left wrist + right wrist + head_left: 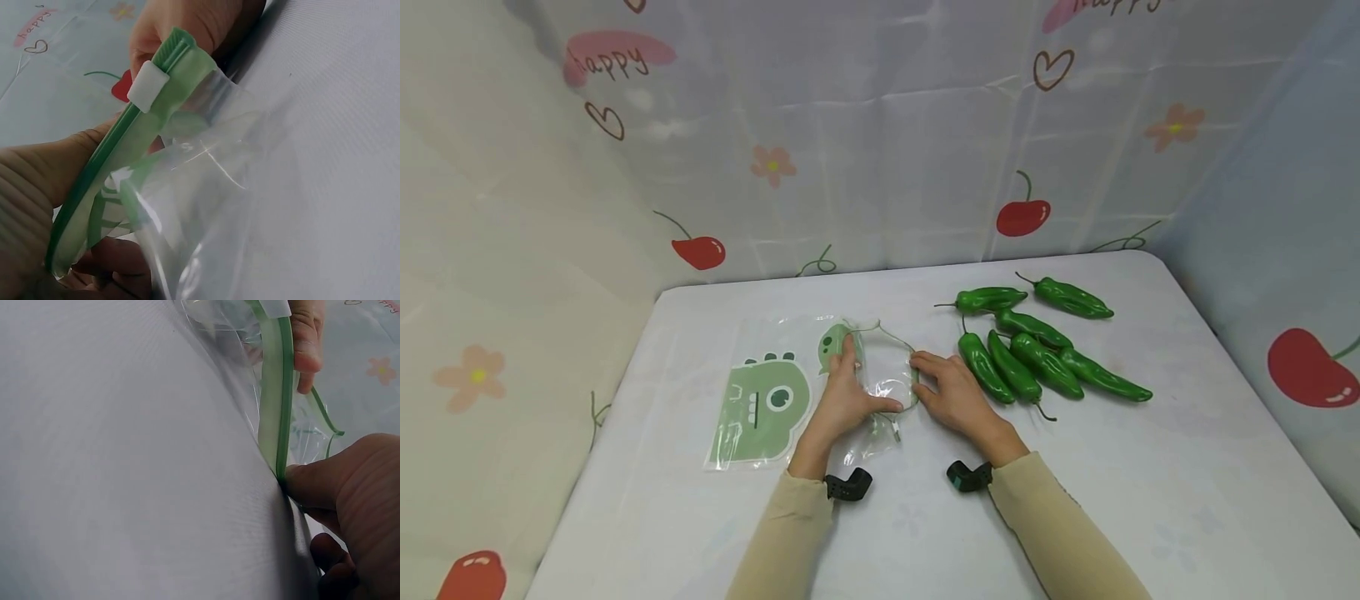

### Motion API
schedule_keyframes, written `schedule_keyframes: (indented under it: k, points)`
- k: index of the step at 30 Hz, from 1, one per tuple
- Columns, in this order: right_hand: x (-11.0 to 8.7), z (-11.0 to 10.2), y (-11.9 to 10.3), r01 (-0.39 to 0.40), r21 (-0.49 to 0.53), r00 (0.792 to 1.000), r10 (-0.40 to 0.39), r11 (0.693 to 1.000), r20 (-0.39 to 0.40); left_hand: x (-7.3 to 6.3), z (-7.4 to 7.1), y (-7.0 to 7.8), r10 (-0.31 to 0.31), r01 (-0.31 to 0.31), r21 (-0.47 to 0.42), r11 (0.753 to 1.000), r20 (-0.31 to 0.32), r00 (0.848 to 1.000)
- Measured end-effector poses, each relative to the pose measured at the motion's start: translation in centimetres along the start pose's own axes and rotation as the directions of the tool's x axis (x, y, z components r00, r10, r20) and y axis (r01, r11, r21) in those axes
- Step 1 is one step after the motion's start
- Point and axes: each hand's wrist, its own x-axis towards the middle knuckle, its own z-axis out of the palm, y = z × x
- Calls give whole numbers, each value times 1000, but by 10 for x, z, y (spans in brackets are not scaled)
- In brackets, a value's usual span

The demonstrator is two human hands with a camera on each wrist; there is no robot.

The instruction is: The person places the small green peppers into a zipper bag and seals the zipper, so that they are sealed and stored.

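A clear zip bag (763, 412) with a green dinosaur print lies on the table, its green-edged mouth facing right and spread apart. My left hand (842, 400) is at that mouth, thumb and forefinger stretched wide apart, the thumb (69, 156) against the green zip strip (106, 150). A white slider (148, 86) sits on the strip. At the right side of the mouth, my right hand (955, 393) pinches the rim; its thumb (319, 481) presses the strip's edge in the right wrist view. Several green peppers (1037, 364) lie just beyond this hand.
The white table (700, 542) has curtains with printed cherries and flowers behind it and at both sides. One pepper (1073, 298) lies toward the back right, a little apart from the others. Black bands (848, 485) circle both wrists.
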Motion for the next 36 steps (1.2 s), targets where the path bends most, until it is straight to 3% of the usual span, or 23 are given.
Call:
schedule_keyframes:
  k: [15, 26, 31, 36]
  points:
    - [2, -10, -5, 7, 193, 1000, -9, 981, 9, -3, 1, 14, 4, -4, 111, 994, 4, 1000]
    - [-1, -21, -12, 34, 226, 999, -35, 974, 1, -4, -1, 19, -15, 17, 177, 984, -9, 1000]
    - [-3, -32, -16, 53, 221, 999, -50, 974, -18, -3, -2, 17, -26, 25, 156, 987, 4, 1000]
    - [-6, -48, -20, 12, 209, 1000, -8, 978, -20, -1, -3, 14, -27, 24, 129, 991, 19, 999]
